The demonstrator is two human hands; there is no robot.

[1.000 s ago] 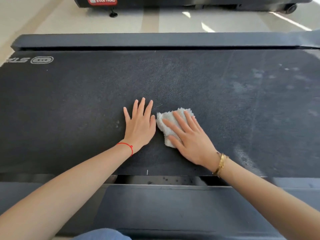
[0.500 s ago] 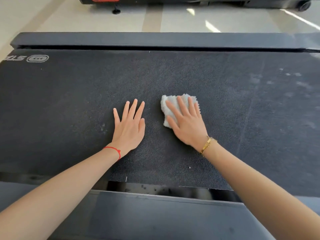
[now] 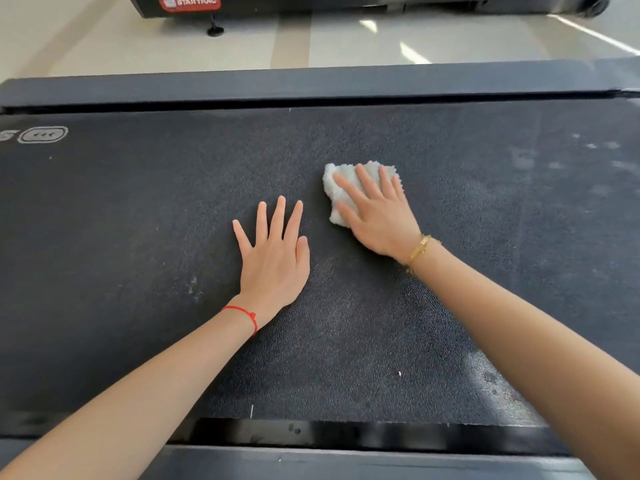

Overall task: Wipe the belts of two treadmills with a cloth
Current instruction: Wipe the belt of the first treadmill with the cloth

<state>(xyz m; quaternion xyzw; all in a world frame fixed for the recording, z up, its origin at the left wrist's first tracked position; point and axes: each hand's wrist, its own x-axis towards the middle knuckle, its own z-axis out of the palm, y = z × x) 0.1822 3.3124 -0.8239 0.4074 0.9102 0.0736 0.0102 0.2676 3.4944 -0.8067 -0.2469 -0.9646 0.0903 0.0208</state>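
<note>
Dark textured rubber forms the wide treadmill belt (image 3: 138, 254) that fills most of the view, with a pale oval logo (image 3: 42, 134) printed near its far left edge. On the belt left of centre, the person's left hand (image 3: 275, 261) lies flat, palm down, fingers straight and slightly spread, holding nothing; a thin red string bracelet (image 3: 242, 312) circles its wrist. Just right of it and a little farther away, a small white fluffy cloth (image 3: 337, 192) rests on the belt, pressed down by the right hand (image 3: 377, 216), whose straight fingers lie across the top of the cloth without curling round it. A gold chain bracelet (image 3: 419, 249) sits on that wrist. Farther right, pale dusty smudges (image 3: 602, 161) mark the belt. Beyond the belt runs a dark grey side rail (image 3: 311, 84), then pale floor and a second black treadmill with a red label (image 3: 189, 1).
</note>
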